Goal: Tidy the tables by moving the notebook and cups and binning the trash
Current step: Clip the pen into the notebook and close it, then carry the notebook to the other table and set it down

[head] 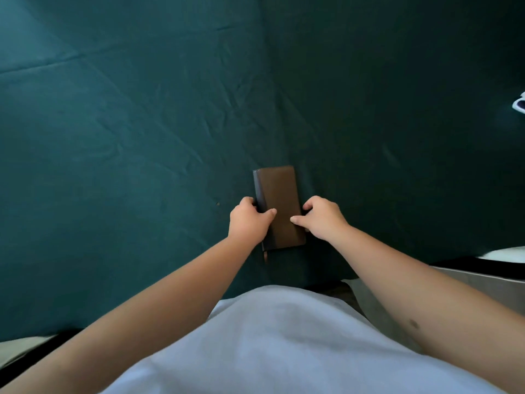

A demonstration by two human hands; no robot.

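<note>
A closed brown notebook (279, 194) lies lengthwise on a table covered in dark teal cloth (127, 152), close to the near edge. My left hand (248, 220) grips its left spine side, thumb on the cover and fingers curled round the edge. My right hand (321, 217) grips the right edge the same way, thumb resting on the cover. A thin ribbon marker (266, 255) hangs out of the notebook's near end. A white cup (519, 105) shows only partly at the right frame edge.
The teal cloth is wrinkled and spreads wide to the left and far side. A seam or table join (265, 81) runs away from me in the middle. At the right, a grey surface (483, 282) and a white object (505, 254) lie beyond the table edge.
</note>
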